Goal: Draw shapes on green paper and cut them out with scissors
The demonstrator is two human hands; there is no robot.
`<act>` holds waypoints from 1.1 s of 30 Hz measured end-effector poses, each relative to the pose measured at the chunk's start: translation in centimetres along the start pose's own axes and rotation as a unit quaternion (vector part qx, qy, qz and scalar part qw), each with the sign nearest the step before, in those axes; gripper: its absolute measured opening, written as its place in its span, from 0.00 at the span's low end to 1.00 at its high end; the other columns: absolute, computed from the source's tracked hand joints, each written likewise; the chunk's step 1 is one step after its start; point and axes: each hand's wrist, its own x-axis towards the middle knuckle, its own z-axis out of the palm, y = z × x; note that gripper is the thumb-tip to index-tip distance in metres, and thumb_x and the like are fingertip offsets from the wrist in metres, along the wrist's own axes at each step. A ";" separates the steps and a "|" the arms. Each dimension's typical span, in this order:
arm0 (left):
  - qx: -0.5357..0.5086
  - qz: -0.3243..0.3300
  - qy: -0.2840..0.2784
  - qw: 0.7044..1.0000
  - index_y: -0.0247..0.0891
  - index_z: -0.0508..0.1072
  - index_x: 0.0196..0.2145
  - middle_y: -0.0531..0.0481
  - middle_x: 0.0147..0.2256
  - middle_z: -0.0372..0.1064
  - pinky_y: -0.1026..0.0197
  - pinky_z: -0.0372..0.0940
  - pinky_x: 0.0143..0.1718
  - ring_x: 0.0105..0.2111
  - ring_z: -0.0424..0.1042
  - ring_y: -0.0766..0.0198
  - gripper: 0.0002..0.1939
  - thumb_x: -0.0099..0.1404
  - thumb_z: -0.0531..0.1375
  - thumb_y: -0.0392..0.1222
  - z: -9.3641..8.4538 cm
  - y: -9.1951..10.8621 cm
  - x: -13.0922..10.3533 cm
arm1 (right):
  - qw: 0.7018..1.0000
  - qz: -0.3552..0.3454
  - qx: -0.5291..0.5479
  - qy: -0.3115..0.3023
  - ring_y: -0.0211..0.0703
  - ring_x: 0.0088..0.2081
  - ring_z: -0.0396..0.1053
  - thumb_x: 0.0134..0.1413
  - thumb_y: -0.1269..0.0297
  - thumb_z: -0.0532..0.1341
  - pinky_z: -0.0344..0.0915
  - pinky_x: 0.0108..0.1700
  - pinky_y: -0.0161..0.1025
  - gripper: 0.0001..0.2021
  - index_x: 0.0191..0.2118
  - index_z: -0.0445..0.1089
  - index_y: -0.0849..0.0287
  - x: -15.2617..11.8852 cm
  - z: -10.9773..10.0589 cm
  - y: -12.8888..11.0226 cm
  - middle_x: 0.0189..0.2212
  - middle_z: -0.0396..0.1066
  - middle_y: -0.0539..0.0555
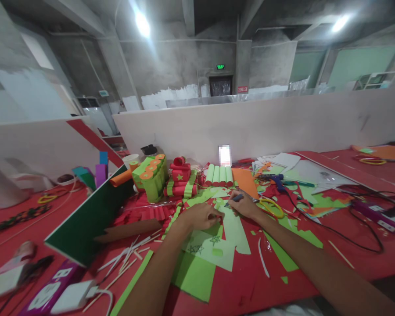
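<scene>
My left hand point(204, 216) lies over pale green paper point(232, 230), its fingers curled and pressed together at the paper's edge. Just right of it, my right hand point(245, 204) is closed around a dark pen-like tool point(237, 198), whose tip is too small to make out. Below my left hand a pale green sheet point(225, 259) carries hand-drawn stars in dark lines. A brighter green sheet point(195, 276) lies partly under it. Beside my right wrist are yellow-handled scissors point(272, 208), partly covered by the arm.
Behind my hands stand pale green paper rolls point(219, 174), red rolls with a green star point(181, 177) and green tubes with orange tops point(153, 177). A blue glue gun point(277, 181) with its cord, a purple power strip point(380, 216) and a dark green board point(88, 219) flank the work.
</scene>
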 end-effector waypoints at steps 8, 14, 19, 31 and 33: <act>0.000 -0.001 0.005 1.000 0.44 0.74 0.50 0.48 0.34 0.77 0.66 0.58 0.27 0.28 0.71 0.64 0.18 0.65 0.53 0.44 -0.1 0.2 -0.1 | 0.999 -0.007 -0.022 -0.026 0.33 0.13 0.63 0.46 0.66 0.58 0.58 0.17 0.28 0.04 0.25 0.61 0.57 -0.1 -0.1 -0.1 0.15 0.65 0.44; -0.010 -0.001 -0.001 1.000 0.45 0.74 0.50 0.49 0.35 0.77 0.66 0.59 0.28 0.29 0.72 0.64 0.18 0.64 0.53 0.42 -0.2 0.3 -0.1 | 0.998 -0.031 -0.050 -0.037 0.31 0.16 0.61 0.44 0.68 0.59 0.56 0.20 0.28 0.03 0.23 0.64 0.59 -0.3 -0.4 -0.7 0.16 0.67 0.45; -0.006 0.001 0.000 1.000 0.44 0.74 0.50 0.47 0.36 0.77 0.66 0.60 0.28 0.29 0.72 0.63 0.18 0.64 0.53 0.41 -0.1 0.2 -0.1 | 0.996 -0.035 -0.070 -0.033 0.33 0.17 0.61 0.44 0.67 0.59 0.55 0.22 0.29 0.04 0.23 0.65 0.59 -0.3 -0.5 -0.9 0.16 0.68 0.45; -0.017 -0.002 -0.004 1.000 0.44 0.73 0.51 0.47 0.39 0.77 0.65 0.62 0.32 0.33 0.73 0.61 0.19 0.64 0.53 0.42 0.1 -0.1 0.0 | 0.993 -0.024 -0.109 0.041 0.36 0.20 0.61 0.46 0.65 0.57 0.55 0.25 0.32 0.07 0.21 0.60 0.57 0.3 -0.7 -0.5 0.13 0.61 0.44; -0.018 -0.002 -0.002 1.000 0.44 0.73 0.51 0.47 0.39 0.77 0.65 0.62 0.32 0.34 0.74 0.61 0.19 0.64 0.53 0.42 0.2 -0.2 0.0 | 0.993 -0.022 -0.109 0.043 0.37 0.20 0.61 0.47 0.64 0.57 0.55 0.25 0.32 0.07 0.22 0.60 0.57 0.2 -0.7 -0.5 0.13 0.60 0.44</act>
